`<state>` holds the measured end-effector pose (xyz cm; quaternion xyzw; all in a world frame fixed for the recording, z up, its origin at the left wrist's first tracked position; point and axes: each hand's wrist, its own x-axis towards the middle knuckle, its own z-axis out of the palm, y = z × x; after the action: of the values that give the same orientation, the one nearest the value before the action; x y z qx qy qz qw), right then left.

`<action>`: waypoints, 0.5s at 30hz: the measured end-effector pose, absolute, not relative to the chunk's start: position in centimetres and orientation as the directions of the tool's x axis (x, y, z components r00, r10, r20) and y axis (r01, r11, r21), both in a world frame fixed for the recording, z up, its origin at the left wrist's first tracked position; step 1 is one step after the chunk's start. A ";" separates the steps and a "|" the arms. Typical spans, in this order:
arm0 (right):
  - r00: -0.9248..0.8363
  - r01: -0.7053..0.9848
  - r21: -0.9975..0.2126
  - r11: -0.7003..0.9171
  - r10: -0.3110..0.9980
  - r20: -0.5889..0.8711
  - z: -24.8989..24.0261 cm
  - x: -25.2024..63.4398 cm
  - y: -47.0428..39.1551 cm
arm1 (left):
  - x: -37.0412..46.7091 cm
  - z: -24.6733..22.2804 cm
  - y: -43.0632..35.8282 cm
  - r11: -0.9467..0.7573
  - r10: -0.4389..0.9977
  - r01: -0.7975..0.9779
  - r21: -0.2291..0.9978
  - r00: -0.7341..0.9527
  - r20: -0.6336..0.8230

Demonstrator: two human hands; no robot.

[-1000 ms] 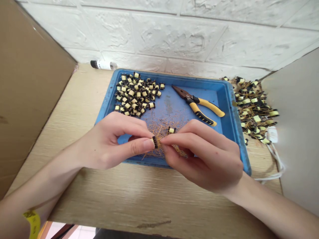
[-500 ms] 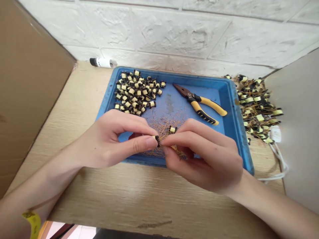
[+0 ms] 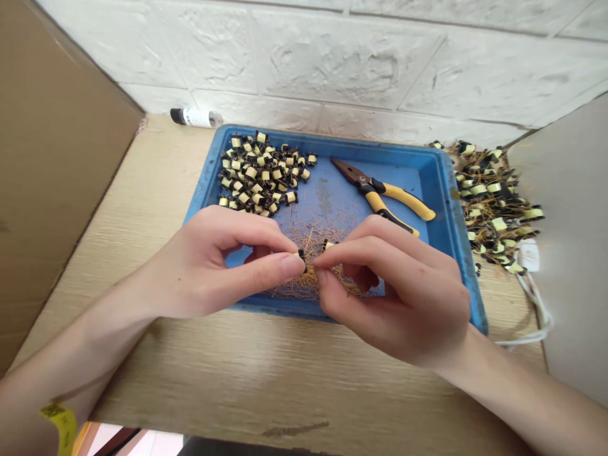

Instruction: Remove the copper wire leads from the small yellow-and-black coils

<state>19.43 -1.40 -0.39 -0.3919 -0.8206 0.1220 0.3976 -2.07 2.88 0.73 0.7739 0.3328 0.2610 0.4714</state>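
Observation:
Between the thumb and forefinger of my left hand (image 3: 216, 269) is a small coil transformer (image 3: 303, 261), mostly covered by the fingers; its black end with pins pokes out. My right hand (image 3: 401, 291) pinches just to the right of that end, a narrow gap away. Whatever sits in this pinch is too small to make out. Both hands hover over the front of a blue tray (image 3: 458, 253). Under them lies a scatter of thin copper-coloured wire clippings (image 3: 297, 288). Another transformer (image 3: 327, 244), yellow-taped, is partly hidden behind my right fingers.
A heap of yellow-and-black transformers (image 3: 261, 174) fills the tray's back left. Yellow-handled long-nose pliers (image 3: 375, 190) lie at its right. Outside, long-wired transformers (image 3: 498, 202) are piled beside a white cable (image 3: 536, 310). A small bottle (image 3: 196, 118) lies by the brick wall.
My right fingertips have drawn slightly away to the right from the transformer's end. My left hand still holds it, raised a touch.

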 end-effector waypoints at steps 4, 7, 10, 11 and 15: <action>-0.380 0.550 -0.500 0.669 0.734 0.563 -0.4 19.4 -1.4 | -1.8 0.9 2.9 -0.314 0.797 0.298 0.901 0.599 0.079; -0.378 0.541 -0.508 0.671 0.733 0.565 -0.3 19.4 -1.3 | -1.7 1.0 3.0 -0.316 0.814 0.308 0.897 0.574 0.089; -0.375 0.529 -0.516 0.674 0.731 0.570 -0.3 19.4 -1.2 | -1.6 0.9 3.0 -0.325 0.816 0.310 0.893 0.569 0.099; -0.374 0.526 -0.518 0.674 0.731 0.571 -0.3 19.5 -1.2 | -1.7 0.8 3.1 -0.331 0.815 0.310 0.891 0.570 0.104; -0.393 0.513 -0.533 0.673 0.736 0.551 -0.4 19.6 -1.2 | -1.7 0.6 3.1 -0.352 0.809 0.310 0.883 0.575 0.120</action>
<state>19.57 -1.22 -0.45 -0.3795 -0.8227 0.1399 0.3995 -1.75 3.10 0.65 0.7714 0.3627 0.2843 0.4388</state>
